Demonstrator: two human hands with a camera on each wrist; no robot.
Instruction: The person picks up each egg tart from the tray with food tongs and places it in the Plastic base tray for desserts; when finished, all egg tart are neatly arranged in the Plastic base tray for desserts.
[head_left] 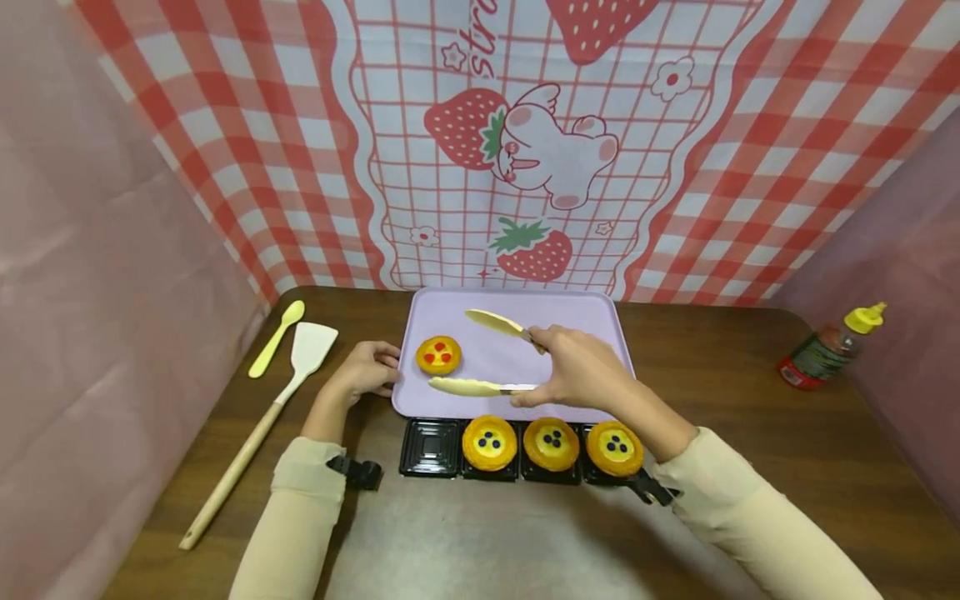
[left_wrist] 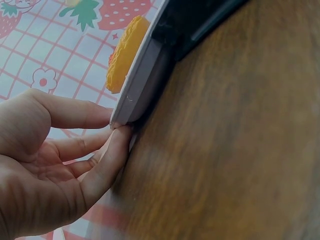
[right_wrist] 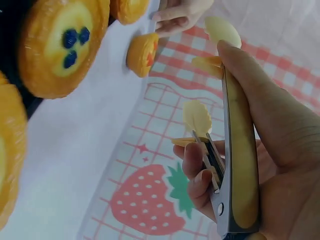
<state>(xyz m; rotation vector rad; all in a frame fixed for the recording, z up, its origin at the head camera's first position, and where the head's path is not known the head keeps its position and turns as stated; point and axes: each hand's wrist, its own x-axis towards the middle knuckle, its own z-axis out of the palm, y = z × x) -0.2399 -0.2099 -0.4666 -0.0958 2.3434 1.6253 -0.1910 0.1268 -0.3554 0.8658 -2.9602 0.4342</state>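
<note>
My left hand [head_left: 367, 368] pinches the left rim of a pale purple tray [head_left: 592, 321]; the left wrist view shows thumb and fingers on its edge. On the tray's left part sits a tart with red toppings [head_left: 438, 356]. My right hand [head_left: 573, 367] grips a pair of tongs [head_left: 467, 387] above the tray. The tongs' cream tips are spread wide with nothing between them, one tip close to the red-topped tart. In front of the tray is a row of black plastic compartments [head_left: 431, 450]. Three tarts with blueberries [head_left: 551, 443] sit in it; the leftmost compartment holds nothing.
At the left lie a yellow spoon [head_left: 270, 350] and a white spatula [head_left: 309, 348] with a wooden handle. A squeeze bottle with a yellow cap [head_left: 821, 357] stands at the far right. A strawberry-print cloth [head_left: 525, 250] hangs behind the table.
</note>
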